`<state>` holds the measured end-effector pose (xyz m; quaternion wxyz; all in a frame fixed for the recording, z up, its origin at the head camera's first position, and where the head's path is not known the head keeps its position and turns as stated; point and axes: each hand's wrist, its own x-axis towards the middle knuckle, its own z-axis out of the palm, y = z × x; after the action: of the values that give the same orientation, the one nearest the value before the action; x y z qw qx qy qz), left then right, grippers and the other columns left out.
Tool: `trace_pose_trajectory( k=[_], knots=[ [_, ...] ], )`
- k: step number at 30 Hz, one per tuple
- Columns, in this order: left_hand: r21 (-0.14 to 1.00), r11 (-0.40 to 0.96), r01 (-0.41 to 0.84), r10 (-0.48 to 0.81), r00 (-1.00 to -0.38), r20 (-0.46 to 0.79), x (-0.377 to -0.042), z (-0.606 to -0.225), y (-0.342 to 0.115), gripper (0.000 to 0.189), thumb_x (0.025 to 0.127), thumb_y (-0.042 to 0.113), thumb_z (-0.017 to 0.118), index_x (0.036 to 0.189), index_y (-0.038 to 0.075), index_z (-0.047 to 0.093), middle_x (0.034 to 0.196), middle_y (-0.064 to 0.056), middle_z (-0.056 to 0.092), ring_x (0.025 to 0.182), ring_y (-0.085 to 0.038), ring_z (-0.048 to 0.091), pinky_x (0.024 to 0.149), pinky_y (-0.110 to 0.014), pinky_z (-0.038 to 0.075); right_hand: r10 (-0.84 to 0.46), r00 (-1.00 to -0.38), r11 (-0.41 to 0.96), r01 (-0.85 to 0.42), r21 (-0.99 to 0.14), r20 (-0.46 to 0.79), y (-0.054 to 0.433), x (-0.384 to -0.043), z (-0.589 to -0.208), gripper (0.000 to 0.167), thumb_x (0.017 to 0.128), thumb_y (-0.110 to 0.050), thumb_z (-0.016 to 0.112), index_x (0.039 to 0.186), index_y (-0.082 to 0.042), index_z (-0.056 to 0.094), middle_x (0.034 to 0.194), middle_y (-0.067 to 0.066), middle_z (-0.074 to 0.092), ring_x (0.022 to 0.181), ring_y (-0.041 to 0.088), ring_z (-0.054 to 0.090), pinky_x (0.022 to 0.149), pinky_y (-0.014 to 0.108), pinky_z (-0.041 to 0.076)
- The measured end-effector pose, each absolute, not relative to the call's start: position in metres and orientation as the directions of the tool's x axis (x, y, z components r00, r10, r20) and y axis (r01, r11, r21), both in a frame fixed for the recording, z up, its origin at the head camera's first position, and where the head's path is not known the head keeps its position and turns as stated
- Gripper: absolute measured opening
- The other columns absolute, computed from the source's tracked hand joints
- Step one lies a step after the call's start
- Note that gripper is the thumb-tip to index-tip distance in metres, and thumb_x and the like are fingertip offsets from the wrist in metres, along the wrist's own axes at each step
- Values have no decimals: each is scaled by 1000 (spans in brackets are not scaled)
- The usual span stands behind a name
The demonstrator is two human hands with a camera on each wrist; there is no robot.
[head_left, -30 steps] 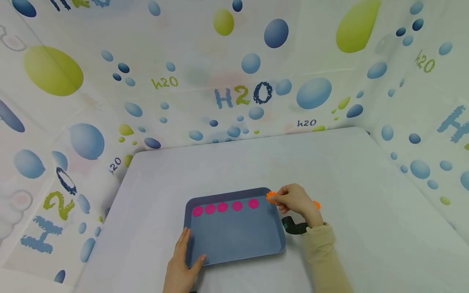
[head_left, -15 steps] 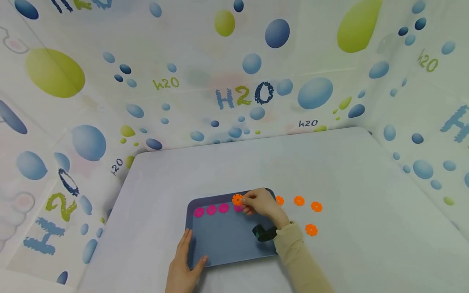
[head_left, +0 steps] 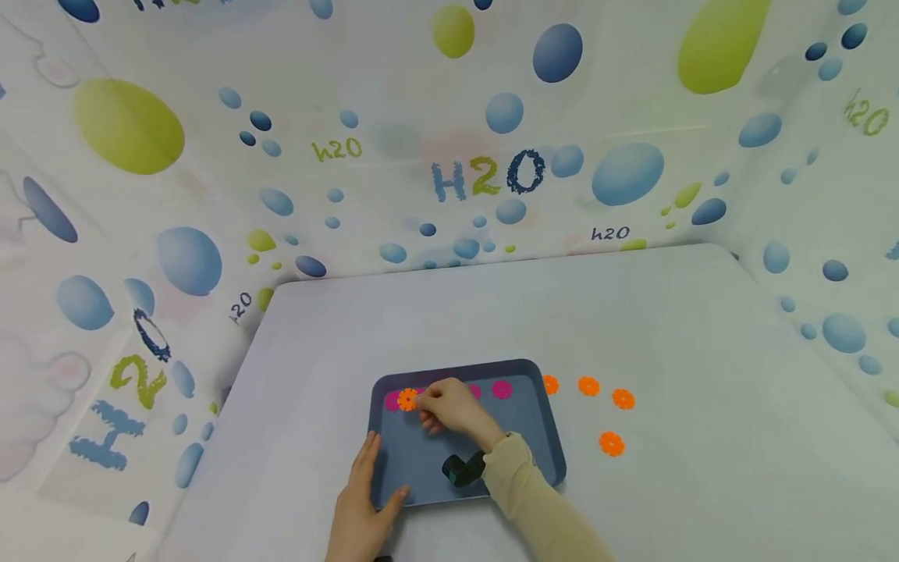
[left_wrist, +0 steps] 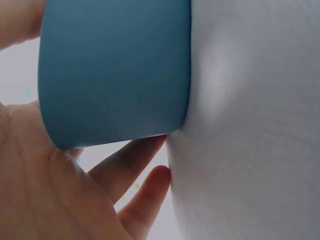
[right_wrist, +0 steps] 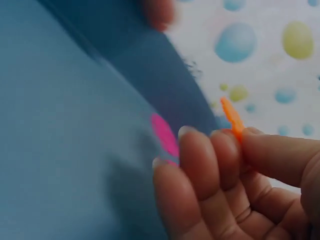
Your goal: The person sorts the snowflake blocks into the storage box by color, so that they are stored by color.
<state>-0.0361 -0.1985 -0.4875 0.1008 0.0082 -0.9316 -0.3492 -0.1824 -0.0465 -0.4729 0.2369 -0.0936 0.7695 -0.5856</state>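
Observation:
A blue-grey tray (head_left: 523, 437) lies on the white table, with a row of pink flower-shaped discs (head_left: 502, 389) along its far side. Over the row's left end, my right hand (head_left: 453, 407) pinches an orange flower-shaped disc (head_left: 406, 400) between thumb and fingers. From the right wrist, that orange disc (right_wrist: 231, 116) appears edge-on, above the tray floor, near a pink disc (right_wrist: 165, 134). My left hand (head_left: 360, 499) rests at the tray's near left corner, fingers along the left side and thumb at the front rim. The left wrist view shows the tray's outer wall (left_wrist: 115, 75) between thumb and fingers.
Several more orange discs lie on the table right of the tray, among them one nearer disc (head_left: 612, 444) and one farther disc (head_left: 588, 385). A patterned sheet (head_left: 393, 117) with drops and letters walls in the back and sides.
My right hand has carried the orange disc leftward from the tray's right rim to above the left end of the pink row. The left hand stays at the corner; the head view has shifted slightly.

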Motion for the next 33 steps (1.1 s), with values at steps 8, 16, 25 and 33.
trace_pose_trajectory(
  k=[8, 16, 25, 33],
  knots=[
    [624, 773, 115, -61, -965, 254, -39, -489, -197, 79, 80, 20, 77, 145, 0, 38, 150, -21, 41, 128, -42, 50, 98, -59, 46, -408, -894, 512, -55, -857, -186, -64, -169, -479, 28, 93, -20, 61, 67, -9, 65, 53, -4, 58, 45, 7, 55, 45, 21, 49],
    [657, 748, 92, -68, -975, 213, -41, -485, -199, 80, 81, 19, 77, 147, 2, 36, 153, -21, 38, 131, -44, 46, 99, -62, 44, -395, -914, 660, -215, -720, -89, -72, -168, -475, 34, 91, -24, 63, 60, -13, 65, 47, -4, 60, 41, 2, 51, 43, 18, 37],
    [665, 743, 73, -77, -978, 193, -40, -487, -197, 79, 82, 19, 76, 147, 1, 35, 153, -22, 36, 131, -46, 45, 100, -63, 43, -397, -910, 587, -151, -795, -120, -69, -168, -479, 41, 89, -43, 66, 62, -12, 68, 45, -3, 57, 41, 6, 52, 43, 19, 37],
    [653, 754, 65, -100, -972, 212, -37, -494, -199, 80, 80, 18, 77, 146, 1, 37, 151, -23, 38, 130, -46, 47, 98, -62, 45, -488, -857, 262, 40, -964, -168, -41, -171, -462, 36, 94, -34, 62, 94, 0, 71, 67, 6, 65, 56, 14, 63, 51, 28, 57]
  ],
)
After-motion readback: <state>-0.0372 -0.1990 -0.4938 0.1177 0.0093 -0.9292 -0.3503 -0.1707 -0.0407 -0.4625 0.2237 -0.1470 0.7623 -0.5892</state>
